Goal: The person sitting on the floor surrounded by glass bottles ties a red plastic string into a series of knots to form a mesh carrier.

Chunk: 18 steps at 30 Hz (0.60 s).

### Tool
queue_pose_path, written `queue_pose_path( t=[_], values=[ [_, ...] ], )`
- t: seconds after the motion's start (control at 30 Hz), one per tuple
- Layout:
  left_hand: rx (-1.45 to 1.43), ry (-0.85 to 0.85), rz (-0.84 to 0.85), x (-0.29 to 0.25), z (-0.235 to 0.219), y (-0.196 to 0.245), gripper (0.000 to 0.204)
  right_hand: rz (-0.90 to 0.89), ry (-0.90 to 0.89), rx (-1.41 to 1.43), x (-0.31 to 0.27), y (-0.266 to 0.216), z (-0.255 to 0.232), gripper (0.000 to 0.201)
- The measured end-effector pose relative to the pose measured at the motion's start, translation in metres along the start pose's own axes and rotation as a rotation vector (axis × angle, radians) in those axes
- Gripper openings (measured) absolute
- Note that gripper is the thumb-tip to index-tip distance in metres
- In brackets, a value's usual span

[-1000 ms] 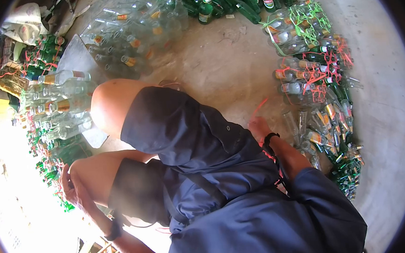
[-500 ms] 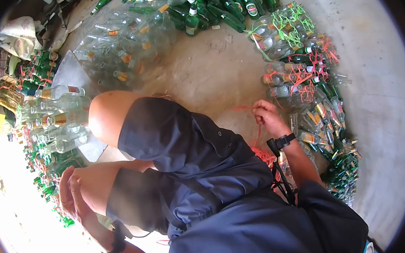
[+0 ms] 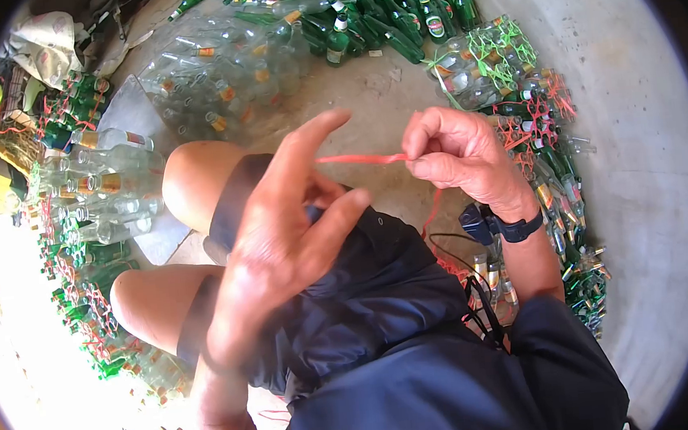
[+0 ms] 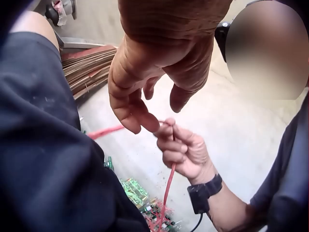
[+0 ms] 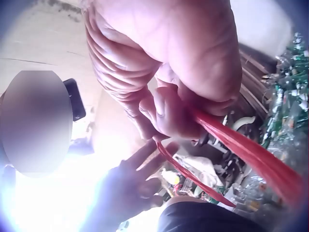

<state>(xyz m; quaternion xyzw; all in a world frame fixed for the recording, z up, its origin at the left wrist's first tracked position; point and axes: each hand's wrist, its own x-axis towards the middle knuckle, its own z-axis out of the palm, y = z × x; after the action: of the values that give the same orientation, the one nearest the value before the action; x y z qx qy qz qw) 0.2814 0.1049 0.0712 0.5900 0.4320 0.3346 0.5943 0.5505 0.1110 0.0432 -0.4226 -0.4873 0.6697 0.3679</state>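
Observation:
A red plastic string (image 3: 364, 159) is pinched between the thumb and forefinger of my right hand (image 3: 465, 157), above the right side of my lap. One length points left from the fingertips, and another hangs down toward the floor. My left hand (image 3: 272, 229) is over my lap with fingers spread and thumb apart, close to the left-pointing end. In the left wrist view, the left fingers (image 4: 137, 116) hang relaxed just above the right hand (image 4: 186, 150). Seen from the right wrist, two strands of red string (image 5: 241, 145) come out of the right fist.
Clear bottles (image 3: 228, 70) lie in a pile ahead, with green bottles (image 3: 401, 16) behind them. Tied bundles of bottles (image 3: 501, 57) line the right wall. More upright bottles (image 3: 107, 185) stand left of my knees. Flat brown stacked sheets (image 4: 89, 70) lie on the floor.
My left hand has left the left knee and come up over my lap toward the string. The right hand has risen from near the floor, bringing the red string with it.

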Motion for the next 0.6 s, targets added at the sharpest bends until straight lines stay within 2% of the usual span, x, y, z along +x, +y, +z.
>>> queue_pose_path(
  t=[0.07, 0.1, 0.17, 0.2, 0.33, 0.4, 0.43, 0.5, 0.53, 0.6],
  values=[
    [0.014, 0.003, 0.136, 0.012, 0.013, -0.01, 0.045, -0.106, -0.087, -0.108, 0.009, -0.009, 0.012, 0.009],
    [0.012, 0.003, 0.135, 0.015, 0.015, -0.016, 0.045, -0.105, -0.086, -0.108, 0.014, -0.009, 0.017, 0.009],
    [0.105, -0.047, 0.092, 0.017, 0.018, -0.023, 0.034, -0.192, -0.076, -0.112, 0.022, -0.008, 0.024, 0.009],
    [0.059, -0.063, -0.005, 0.015, 0.018, -0.017, 0.021, -0.167, -0.091, -0.131, 0.023, -0.008, 0.022, 0.01],
    [-0.006, -0.087, -0.065, 0.013, 0.0, -0.028, 0.025, -0.082, -0.05, -0.201, 0.025, 0.015, 0.003, 0.01],
    [-0.175, 0.093, -0.163, 0.011, -0.007, -0.028, 0.026, 0.089, -0.086, -0.244, 0.019, 0.035, -0.021, 0.013],
    [-0.23, 0.197, -0.179, 0.012, -0.012, -0.025, 0.025, 0.093, -0.085, -0.243, 0.013, 0.044, -0.031, 0.013],
    [-0.446, 0.307, -0.098, 0.014, -0.032, -0.033, 0.024, 0.302, -0.015, -0.229, -0.002, 0.066, -0.052, 0.01],
    [-0.457, 0.326, -0.02, 0.013, -0.044, -0.03, 0.024, 0.307, -0.012, -0.227, -0.011, 0.081, -0.065, 0.01],
    [-0.622, 0.435, -0.02, 0.01, -0.068, -0.021, 0.022, 0.351, 0.053, -0.085, -0.03, 0.112, -0.091, 0.013]
  ],
)
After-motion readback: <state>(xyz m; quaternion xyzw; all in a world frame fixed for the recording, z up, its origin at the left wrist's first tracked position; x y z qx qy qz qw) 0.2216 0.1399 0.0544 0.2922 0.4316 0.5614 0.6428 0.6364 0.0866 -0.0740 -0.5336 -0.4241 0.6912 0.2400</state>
